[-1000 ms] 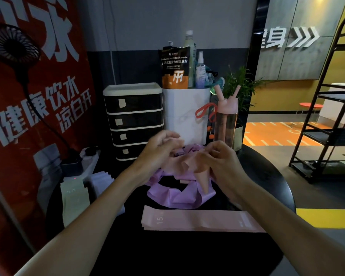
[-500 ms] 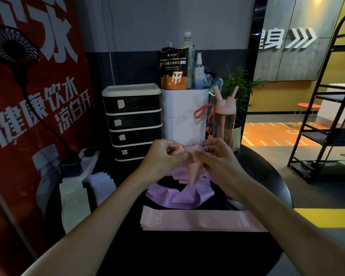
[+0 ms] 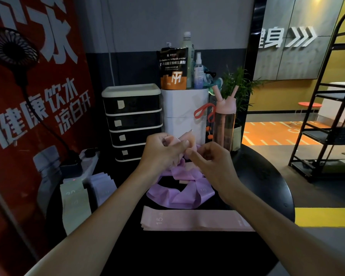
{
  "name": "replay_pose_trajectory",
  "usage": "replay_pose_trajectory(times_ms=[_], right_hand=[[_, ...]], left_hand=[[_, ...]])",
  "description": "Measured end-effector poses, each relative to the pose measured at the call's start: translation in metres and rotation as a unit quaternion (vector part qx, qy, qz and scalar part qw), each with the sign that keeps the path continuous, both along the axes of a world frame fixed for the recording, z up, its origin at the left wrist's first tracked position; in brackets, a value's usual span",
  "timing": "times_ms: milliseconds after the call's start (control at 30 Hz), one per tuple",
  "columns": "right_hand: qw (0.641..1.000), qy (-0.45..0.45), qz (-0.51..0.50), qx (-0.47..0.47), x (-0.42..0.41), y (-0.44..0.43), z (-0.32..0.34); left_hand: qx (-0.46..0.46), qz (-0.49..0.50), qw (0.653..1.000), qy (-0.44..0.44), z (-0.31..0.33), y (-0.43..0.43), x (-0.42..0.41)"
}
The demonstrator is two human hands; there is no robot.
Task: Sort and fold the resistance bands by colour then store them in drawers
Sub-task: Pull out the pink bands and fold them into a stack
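Gripping pink band [image 3: 184, 137]: left hand [image 3: 163, 151], right hand [image 3: 210, 161] fingers clamped | above purple bands [image 3: 179, 196] | pink stack [image 3: 197, 218] apart

Head view, looking down on a round black table [image 3: 271, 176]. Left hand [image 3: 163, 150] and right hand [image 3: 209, 160] meet above it, fingers curled, pinching a crumpled pink band [image 3: 184, 137] between them. Beneath lies a loose heap of purple bands [image 3: 179, 194]; nearer the viewer, a flat stack of folded pink bands [image 3: 191, 218] marked 15. At left, folded pale green bands [image 3: 74, 206] lie beside pale lilac bands [image 3: 103, 186]. Behind stands a black four-drawer unit [image 3: 132, 122], drawers closed.
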State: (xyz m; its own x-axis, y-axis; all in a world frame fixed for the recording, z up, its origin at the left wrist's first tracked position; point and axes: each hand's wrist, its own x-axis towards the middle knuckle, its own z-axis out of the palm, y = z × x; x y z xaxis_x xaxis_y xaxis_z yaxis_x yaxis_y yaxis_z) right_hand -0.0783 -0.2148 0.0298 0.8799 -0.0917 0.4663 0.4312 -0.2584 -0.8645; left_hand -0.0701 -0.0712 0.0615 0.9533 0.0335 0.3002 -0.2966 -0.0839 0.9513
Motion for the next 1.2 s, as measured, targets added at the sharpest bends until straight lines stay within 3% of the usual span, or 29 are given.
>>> replay_pose_trajectory(times_ms=[267,533,733,933,1200], right_hand=[[0.999,-0.006,-0.029,0.016,0.003,-0.007,-0.003],[0.989,0.070,0.051,0.118,0.002,-0.010,-0.004],[0.992,0.068,0.066,0.082,-0.001,-0.001,-0.004],[0.997,0.011,-0.045,0.059,0.000,0.003,-0.005],[0.998,-0.017,-0.039,0.052,-0.005,0.006,-0.002]], left_hand=[[-0.012,-0.003,1.000,0.009,0.001,0.004,0.000],[-0.012,0.016,0.999,0.027,-0.004,0.007,0.002],[-0.028,0.001,0.999,0.021,0.000,-0.002,-0.007],[-0.058,0.004,0.998,0.015,0.003,-0.006,-0.010],[-0.038,0.012,0.999,0.005,0.001,-0.008,-0.010]])
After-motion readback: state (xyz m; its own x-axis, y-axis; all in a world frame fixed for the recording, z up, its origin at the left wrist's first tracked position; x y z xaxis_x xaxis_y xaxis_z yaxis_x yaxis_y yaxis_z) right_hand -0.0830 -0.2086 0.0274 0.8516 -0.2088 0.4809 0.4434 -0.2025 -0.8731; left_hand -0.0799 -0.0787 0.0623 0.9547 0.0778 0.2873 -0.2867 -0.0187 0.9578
